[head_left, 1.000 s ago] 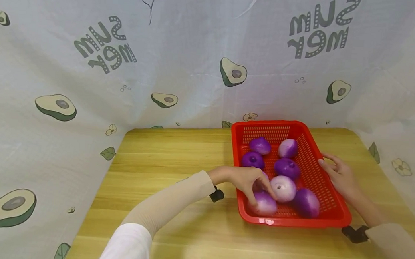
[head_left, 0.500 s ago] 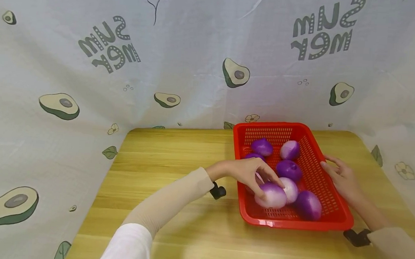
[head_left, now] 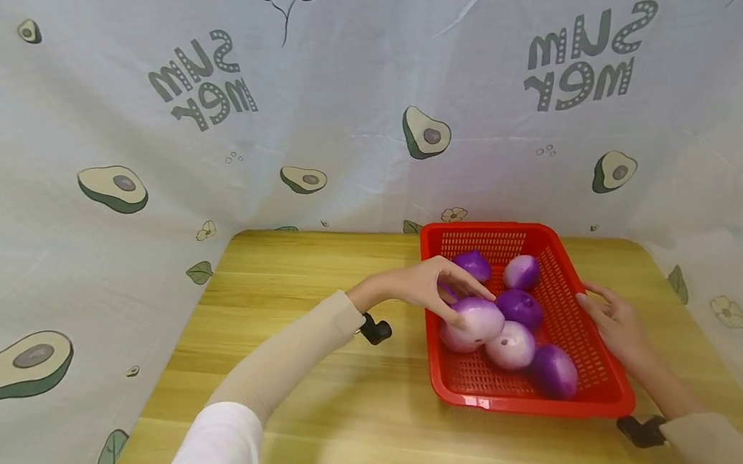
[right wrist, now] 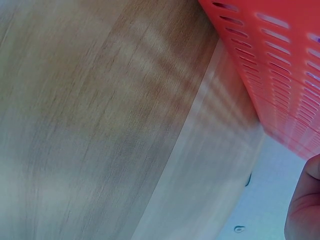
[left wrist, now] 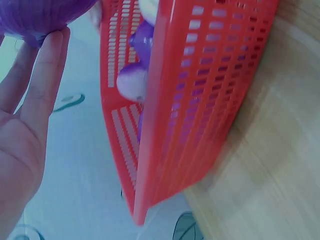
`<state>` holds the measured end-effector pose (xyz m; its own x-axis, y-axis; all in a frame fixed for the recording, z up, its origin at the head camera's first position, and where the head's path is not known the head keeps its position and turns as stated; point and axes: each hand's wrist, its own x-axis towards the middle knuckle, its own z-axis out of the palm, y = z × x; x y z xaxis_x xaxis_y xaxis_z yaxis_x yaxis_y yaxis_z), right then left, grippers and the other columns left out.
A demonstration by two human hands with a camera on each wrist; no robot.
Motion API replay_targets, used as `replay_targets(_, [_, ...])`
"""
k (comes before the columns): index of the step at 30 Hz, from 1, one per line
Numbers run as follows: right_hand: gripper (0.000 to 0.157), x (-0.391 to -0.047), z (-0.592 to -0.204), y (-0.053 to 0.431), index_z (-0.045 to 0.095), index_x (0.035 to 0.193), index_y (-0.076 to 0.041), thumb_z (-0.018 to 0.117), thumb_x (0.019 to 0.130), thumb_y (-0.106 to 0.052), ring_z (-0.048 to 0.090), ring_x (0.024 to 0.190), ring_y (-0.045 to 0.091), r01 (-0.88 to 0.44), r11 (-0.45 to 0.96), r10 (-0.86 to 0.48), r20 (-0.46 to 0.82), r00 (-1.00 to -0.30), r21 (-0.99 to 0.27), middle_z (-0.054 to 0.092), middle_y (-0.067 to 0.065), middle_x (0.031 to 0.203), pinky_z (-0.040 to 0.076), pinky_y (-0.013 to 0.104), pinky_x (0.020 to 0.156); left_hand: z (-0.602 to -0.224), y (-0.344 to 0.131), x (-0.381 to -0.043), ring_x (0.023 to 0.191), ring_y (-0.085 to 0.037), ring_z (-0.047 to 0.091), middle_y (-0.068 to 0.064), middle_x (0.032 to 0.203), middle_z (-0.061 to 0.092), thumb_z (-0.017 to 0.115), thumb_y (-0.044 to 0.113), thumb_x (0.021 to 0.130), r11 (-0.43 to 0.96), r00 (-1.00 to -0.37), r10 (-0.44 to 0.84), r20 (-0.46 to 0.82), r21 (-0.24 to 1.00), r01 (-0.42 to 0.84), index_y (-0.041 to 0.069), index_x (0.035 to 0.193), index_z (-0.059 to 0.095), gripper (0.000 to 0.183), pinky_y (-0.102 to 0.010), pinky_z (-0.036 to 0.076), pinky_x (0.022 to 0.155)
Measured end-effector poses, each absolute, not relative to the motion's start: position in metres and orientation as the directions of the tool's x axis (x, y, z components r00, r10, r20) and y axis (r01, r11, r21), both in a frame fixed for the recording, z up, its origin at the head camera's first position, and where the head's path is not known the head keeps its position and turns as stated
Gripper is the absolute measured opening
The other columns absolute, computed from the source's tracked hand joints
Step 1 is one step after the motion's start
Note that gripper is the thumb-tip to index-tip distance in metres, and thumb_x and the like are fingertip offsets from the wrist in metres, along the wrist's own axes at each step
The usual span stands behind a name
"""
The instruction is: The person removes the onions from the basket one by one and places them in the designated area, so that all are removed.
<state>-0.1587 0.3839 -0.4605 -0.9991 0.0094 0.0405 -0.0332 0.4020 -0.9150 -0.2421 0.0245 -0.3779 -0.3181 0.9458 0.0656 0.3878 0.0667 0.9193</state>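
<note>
My left hand (head_left: 429, 286) holds a purple-and-white onion (head_left: 480, 319) between thumb and fingers, above the left side of a red plastic basket (head_left: 530, 406). In the left wrist view the same onion (left wrist: 42, 17) is at the top left, with fingertips against its underside. Several more purple onions lie in the basket, among them a pale one (head_left: 511, 344) and a darker one (head_left: 552, 372) near the front. Part of another onion (head_left: 454, 340) shows under the held one. At the basket's right rim my right hand (head_left: 617, 325) grips the edge, its thumb over the top.
The basket stands on a wood-grain table (head_left: 317, 271), toward its right side. A white cloth (head_left: 354, 116) printed with avocados hangs behind and around the table. Small black devices (head_left: 375, 329) are worn on both wrists.
The left hand has picked up an onion from the basket's front left, raised it and drawn it back and slightly left. The right hand stays at the rim.
</note>
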Motion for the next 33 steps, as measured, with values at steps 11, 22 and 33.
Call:
replay_targets(11, [0.058, -0.157, -0.462, 0.381, 0.027, 0.145, 0.014, 0.049, 0.107, -0.024, 0.07, 0.07, 0.01, -0.02, 0.455, 0.026, 0.035, -0.999, -0.89, 0.071, -0.014, 0.09, 0.059, 0.034, 0.056, -0.373, -0.02, -0.26, 0.114, -0.013, 0.062, -0.011, 0.131, 0.064, 0.079, 0.002, 0.082, 0.053, -0.432, 0.89, 0.148, 0.906, 0.42, -0.001, 0.13, 0.064, 0.051, -0.035, 0.052, 0.096])
replay_targets(22, [0.058, -0.155, -0.464, 0.382, 0.028, 0.147, 0.011, 0.05, 0.106, -0.024, 0.07, 0.069, 0.009, -0.018, 0.436, 0.03, 0.034, -0.999, -0.9, 0.067, -0.023, 0.089, 0.059, 0.033, 0.056, -0.378, -0.078, -0.274, 0.113, -0.028, 0.063, -0.012, 0.129, 0.065, 0.077, -0.001, 0.083, 0.136, -0.601, 0.787, 0.14, 0.911, 0.39, -0.002, 0.131, 0.063, 0.05, -0.036, 0.055, 0.092])
replay_targets(33, [0.054, -0.158, -0.464, 0.385, 0.031, 0.148, 0.006, 0.05, 0.106, -0.023, 0.071, 0.07, 0.009, -0.029, 0.41, 0.012, 0.038, -0.999, -0.911, 0.067, -0.024, 0.089, 0.059, 0.034, 0.056, -0.393, -0.139, -0.284, 0.12, -0.03, 0.059, -0.016, 0.132, 0.062, 0.075, -0.005, 0.083, 0.189, -0.718, 0.686, 0.117, 0.924, 0.332, -0.005, 0.134, 0.059, 0.053, -0.039, 0.053, 0.095])
